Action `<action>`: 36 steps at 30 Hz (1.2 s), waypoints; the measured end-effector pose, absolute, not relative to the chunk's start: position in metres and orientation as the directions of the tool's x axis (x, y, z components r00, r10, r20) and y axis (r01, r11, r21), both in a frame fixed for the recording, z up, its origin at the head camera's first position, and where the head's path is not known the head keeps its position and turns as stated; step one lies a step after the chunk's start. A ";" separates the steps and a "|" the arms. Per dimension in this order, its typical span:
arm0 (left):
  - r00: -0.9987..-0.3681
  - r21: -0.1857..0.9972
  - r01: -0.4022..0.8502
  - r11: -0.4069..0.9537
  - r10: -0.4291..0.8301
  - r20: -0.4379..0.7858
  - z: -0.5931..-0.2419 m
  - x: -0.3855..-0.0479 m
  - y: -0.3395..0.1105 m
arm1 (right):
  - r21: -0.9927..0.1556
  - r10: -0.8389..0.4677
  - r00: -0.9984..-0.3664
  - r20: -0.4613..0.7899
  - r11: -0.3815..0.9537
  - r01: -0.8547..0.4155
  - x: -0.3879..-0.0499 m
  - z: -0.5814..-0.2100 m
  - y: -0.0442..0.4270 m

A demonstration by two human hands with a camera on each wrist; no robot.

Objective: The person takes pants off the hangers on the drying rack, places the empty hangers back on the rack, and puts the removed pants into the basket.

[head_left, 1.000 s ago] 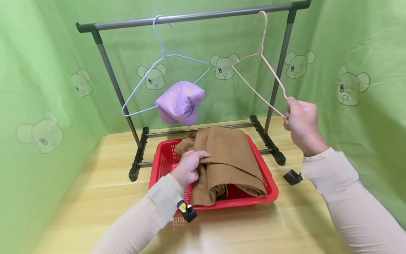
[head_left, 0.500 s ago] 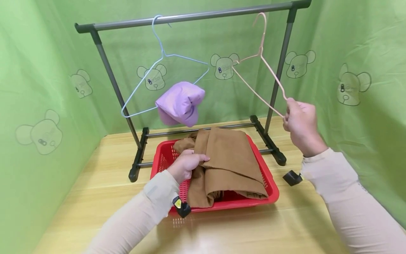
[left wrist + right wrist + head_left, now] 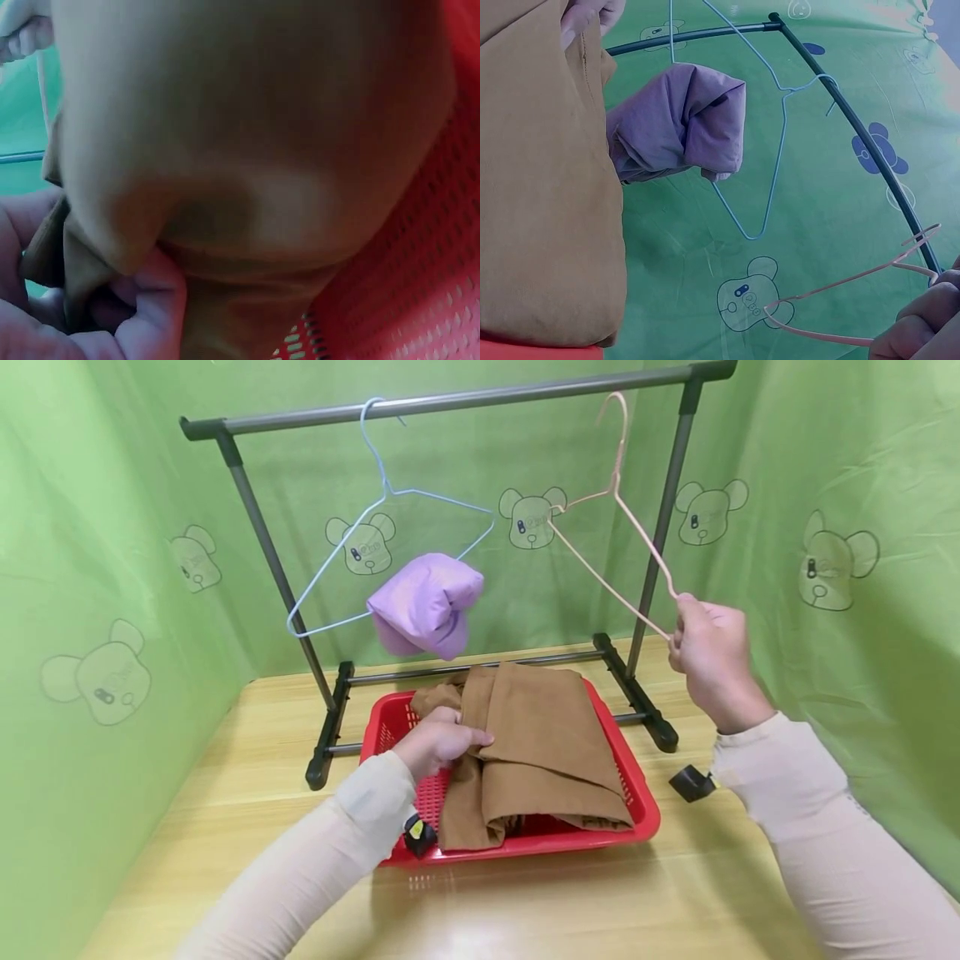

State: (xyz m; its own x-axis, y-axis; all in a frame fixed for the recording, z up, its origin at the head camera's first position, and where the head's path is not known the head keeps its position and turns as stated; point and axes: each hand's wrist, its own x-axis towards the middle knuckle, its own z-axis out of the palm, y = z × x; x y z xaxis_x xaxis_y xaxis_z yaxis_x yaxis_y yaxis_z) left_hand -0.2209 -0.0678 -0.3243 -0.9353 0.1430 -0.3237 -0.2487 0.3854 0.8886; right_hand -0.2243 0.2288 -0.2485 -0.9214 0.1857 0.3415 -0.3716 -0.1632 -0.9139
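Observation:
My left hand [image 3: 438,742] pinches the left edge of a folded brown garment [image 3: 551,718], its kind not plain. This garment lies over the red plastic basket [image 3: 648,814]; in the left wrist view the brown cloth [image 3: 247,135] fills most of the picture, with fingers curled round a fold. My right hand [image 3: 712,652] grips the lower right corner of a pink wire hanger [image 3: 611,578], well apart from the garment. The hanger's hook overlaps the rail of the garment rack [image 3: 480,396]; I cannot tell whether it is hooked on.
A blue wire hanger [image 3: 330,560] hangs from the rack's left part. A bundled purple cloth item [image 3: 427,602] is draped over its bottom bar, above the basket. The rack's feet [image 3: 633,693] stand behind the basket on the wooden table [image 3: 225,827]. Green curtains [image 3: 840,493] surround it.
My left hand has shifted slightly left and down, drawing the garment's near left part the same way. My right hand has hardly moved, and the pink hanger's hook sits slightly lower.

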 end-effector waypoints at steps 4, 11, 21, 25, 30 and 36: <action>-0.943 0.834 -0.210 0.511 0.120 -0.311 -0.322 -0.222 -0.068 | -0.914 0.187 -0.921 0.342 -0.161 -0.372 -0.224 -0.248 0.228; -0.943 0.748 -0.146 0.647 0.136 -0.302 -0.326 -0.225 -0.068 | -0.909 0.189 -0.917 0.350 -0.166 -0.382 -0.225 -0.248 0.228; -0.918 0.750 -0.168 0.640 0.177 -0.356 -0.329 -0.229 -0.067 | -0.912 0.179 -0.918 0.353 -0.153 -0.381 -0.227 -0.247 0.227; -0.897 0.742 -0.197 0.640 0.188 -0.400 -0.329 -0.235 -0.065 | -0.911 0.175 -0.918 0.357 -0.150 -0.383 -0.227 -0.245 0.226; -0.870 0.714 -0.230 0.661 0.189 -0.455 -0.332 -0.241 -0.062 | -0.912 0.178 -0.918 0.355 -0.152 -0.382 -0.228 -0.243 0.226; -0.842 0.691 -0.267 0.671 0.186 -0.506 -0.339 -0.246 -0.061 | -0.917 0.183 -0.919 0.350 -0.134 -0.376 -0.228 -0.242 0.225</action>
State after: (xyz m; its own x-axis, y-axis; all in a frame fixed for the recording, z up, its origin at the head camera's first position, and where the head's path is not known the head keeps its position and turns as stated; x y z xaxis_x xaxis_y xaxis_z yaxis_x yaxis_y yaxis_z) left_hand -0.2465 -0.0614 -0.3393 -0.8423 0.1857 -0.5060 -0.2673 0.6712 0.6914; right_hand -0.2279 0.2252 -0.2420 -0.9187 0.1827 0.3501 -0.3761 -0.1345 -0.9168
